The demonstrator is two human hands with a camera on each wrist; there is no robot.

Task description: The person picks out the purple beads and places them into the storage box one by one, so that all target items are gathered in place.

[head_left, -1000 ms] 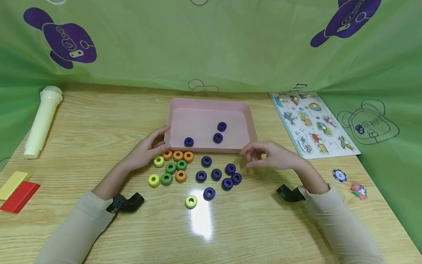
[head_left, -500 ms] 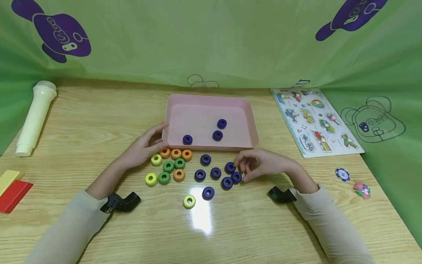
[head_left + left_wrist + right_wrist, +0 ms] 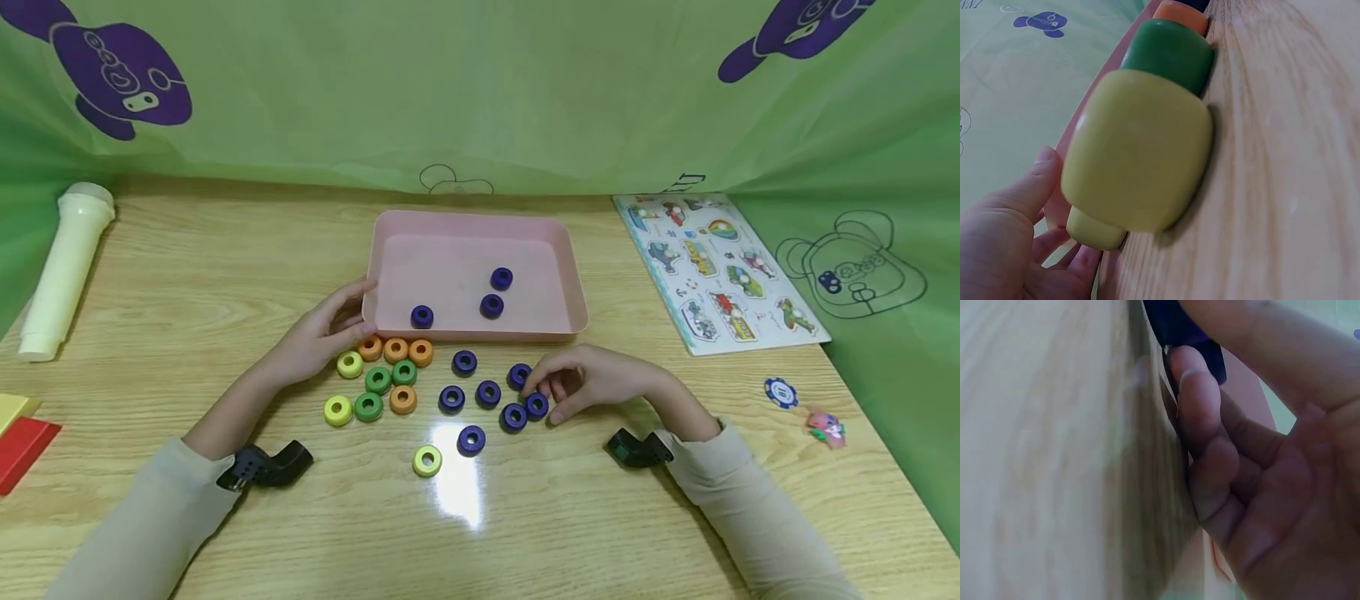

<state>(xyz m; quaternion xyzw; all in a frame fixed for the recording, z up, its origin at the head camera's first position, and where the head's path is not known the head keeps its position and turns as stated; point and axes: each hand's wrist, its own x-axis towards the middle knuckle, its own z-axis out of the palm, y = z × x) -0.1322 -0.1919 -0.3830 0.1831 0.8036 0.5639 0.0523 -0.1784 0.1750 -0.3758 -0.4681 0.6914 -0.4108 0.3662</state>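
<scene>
In the head view a shallow pink tray [image 3: 442, 267] holds three dark blue rings, one of them a ring [image 3: 422, 317] near its front wall. My left hand [image 3: 311, 337] grips the tray's left side, thumb by the front corner; in the left wrist view that hand [image 3: 1016, 231] shows beside the tray wall, behind a yellow ring [image 3: 1138, 150]. To the right, my right hand [image 3: 600, 379] pinches a dark blue ring [image 3: 536, 407] on the table between thumb and forefinger. The right wrist view shows the hand's curled fingers [image 3: 1200, 406] close to a dark blue ring [image 3: 1175, 325], partly hidden.
Several other dark blue rings [image 3: 488, 394] lie before the tray. Left of them are green rings [image 3: 368, 407], orange rings [image 3: 402, 399] and yellow rings [image 3: 338, 410]. A picture puzzle board [image 3: 723, 275], a poker chip [image 3: 782, 392] and a pale tube [image 3: 67, 271] lie farther out.
My right hand has left the tray's front right corner and come down and left to a dark blue ring, its fingers closing on it. My left hand stays at the tray.
</scene>
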